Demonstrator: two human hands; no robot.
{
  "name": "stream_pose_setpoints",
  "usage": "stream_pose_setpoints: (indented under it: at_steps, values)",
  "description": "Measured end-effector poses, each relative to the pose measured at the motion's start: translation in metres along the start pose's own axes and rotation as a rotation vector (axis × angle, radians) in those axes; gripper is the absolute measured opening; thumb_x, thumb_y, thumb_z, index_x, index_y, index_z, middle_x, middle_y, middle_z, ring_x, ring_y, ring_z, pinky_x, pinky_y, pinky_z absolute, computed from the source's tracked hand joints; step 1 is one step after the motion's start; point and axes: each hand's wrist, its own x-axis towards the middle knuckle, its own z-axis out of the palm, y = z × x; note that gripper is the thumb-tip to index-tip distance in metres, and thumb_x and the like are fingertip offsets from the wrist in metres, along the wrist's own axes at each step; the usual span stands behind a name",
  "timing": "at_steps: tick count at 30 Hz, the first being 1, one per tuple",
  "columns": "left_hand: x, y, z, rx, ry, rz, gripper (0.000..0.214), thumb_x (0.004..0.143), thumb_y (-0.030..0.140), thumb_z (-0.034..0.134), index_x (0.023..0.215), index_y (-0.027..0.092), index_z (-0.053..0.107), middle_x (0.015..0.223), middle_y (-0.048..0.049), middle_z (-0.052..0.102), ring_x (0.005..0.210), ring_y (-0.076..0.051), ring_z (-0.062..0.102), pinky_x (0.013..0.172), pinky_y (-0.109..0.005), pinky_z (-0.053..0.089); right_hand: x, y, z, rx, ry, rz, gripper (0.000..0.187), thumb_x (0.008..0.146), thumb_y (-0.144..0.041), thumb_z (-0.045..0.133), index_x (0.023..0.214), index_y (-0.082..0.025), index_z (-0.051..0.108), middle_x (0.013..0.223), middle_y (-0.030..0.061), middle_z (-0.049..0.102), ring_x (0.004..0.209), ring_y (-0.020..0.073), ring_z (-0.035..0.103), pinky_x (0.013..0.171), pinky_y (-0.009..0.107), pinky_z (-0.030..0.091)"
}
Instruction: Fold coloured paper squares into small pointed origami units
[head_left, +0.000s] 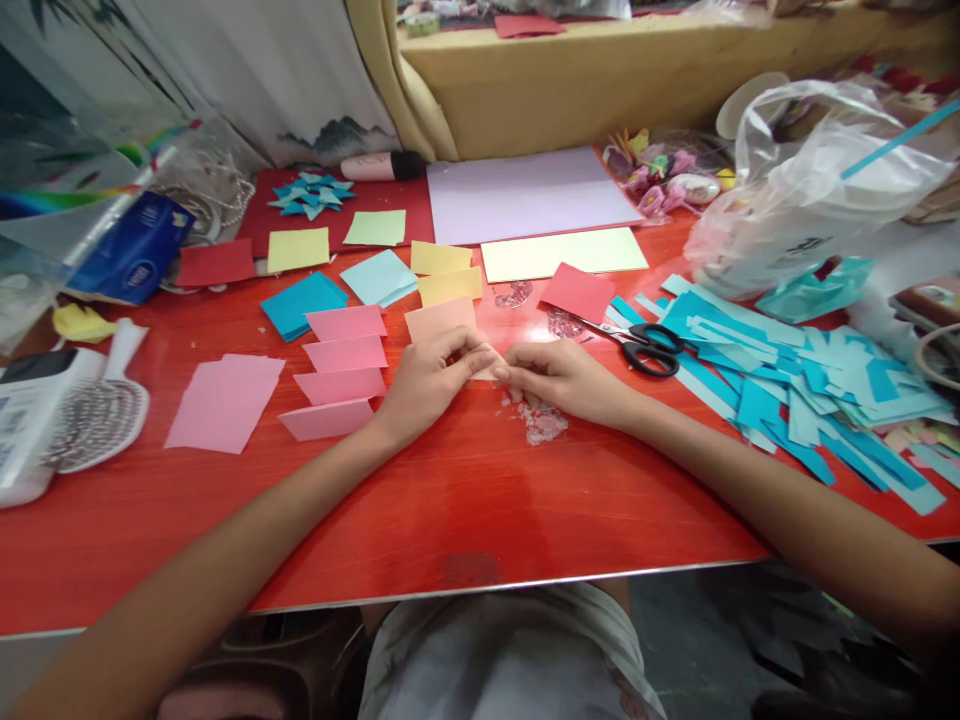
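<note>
My left hand (431, 385) and my right hand (570, 380) meet at the middle of the red table. Between their fingertips they pinch a small pale peach piece of paper (487, 366), mostly covered by the fingers. Just behind my left hand lies a peach folded paper (441, 318), with yellow folded papers (448, 287) beyond it. Pink folded papers (341, 385) stand in a column left of that hand. Black-handled scissors (651, 350) rest behind my right forearm, their blades by a red paper square (577, 292).
Blue paper strips (795, 360) are heaped at the right, near a clear plastic bag (817, 200). Flat pink sheets (225, 402), a hairbrush (105, 410) and a white bottle (45, 420) lie left. A lilac sheet (525, 195) and blue paper star (311, 194) are at the back.
</note>
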Motion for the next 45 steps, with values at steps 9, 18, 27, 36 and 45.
stream_pose_setpoints:
  at_steps: [9,18,27,36,45]
  values:
    - [0.000,-0.005,0.001,0.009,0.019,-0.002,0.015,0.087,0.026,0.046,0.091,0.019,0.058,0.072,0.0018,0.057,0.062,-0.010,0.054,0.060,-0.022,0.042,-0.001,-0.001,0.003,0.110,0.092,0.079,0.029,0.090,-0.027,0.042,0.065,-0.016,0.048,0.055,-0.0026,0.055,0.044,0.0062,0.047,0.047,0.019,0.035]
    - [0.005,-0.009,0.002,-0.321,0.042,-0.043,0.015,0.081,0.022,0.055,0.095,0.018,0.056,0.093,-0.0020,0.060,0.072,-0.012,0.064,0.067,-0.026,0.055,0.002,0.007,0.005,0.469,0.253,0.084,0.012,0.086,-0.028,0.051,0.091,-0.017,0.050,0.066,-0.0014,0.060,0.054,0.0095,0.060,0.054,0.022,0.049]
    - [0.003,-0.003,-0.001,-0.302,0.066,-0.098,0.021,0.080,0.031,0.058,0.097,0.019,0.062,0.104,-0.0049,0.062,0.088,-0.017,0.063,0.073,-0.028,0.057,0.002,0.003,0.004,0.591,0.282,0.082,0.013,0.084,-0.024,0.052,0.095,-0.021,0.045,0.066,-0.0046,0.058,0.054,0.0106,0.064,0.051,0.022,0.050]
    - [0.003,-0.003,-0.002,-0.303,0.058,-0.130,0.027,0.080,0.031,0.058,0.105,0.022,0.063,0.113,-0.0040,0.061,0.094,-0.018,0.062,0.077,-0.029,0.056,0.003,0.000,0.003,0.637,0.292,0.125,0.015,0.082,-0.022,0.053,0.095,-0.020,0.047,0.067,-0.0043,0.057,0.055,0.0115,0.065,0.052,0.022,0.052]
    - [0.002,-0.003,-0.002,-0.262,0.073,-0.144,0.026,0.081,0.034,0.058,0.103,0.022,0.065,0.112,-0.0039,0.063,0.093,-0.019,0.062,0.075,-0.030,0.058,0.002,0.000,0.003,0.653,0.309,0.136,0.012,0.082,-0.023,0.054,0.093,-0.020,0.048,0.064,-0.0035,0.059,0.055,0.0121,0.066,0.053,0.023,0.053]
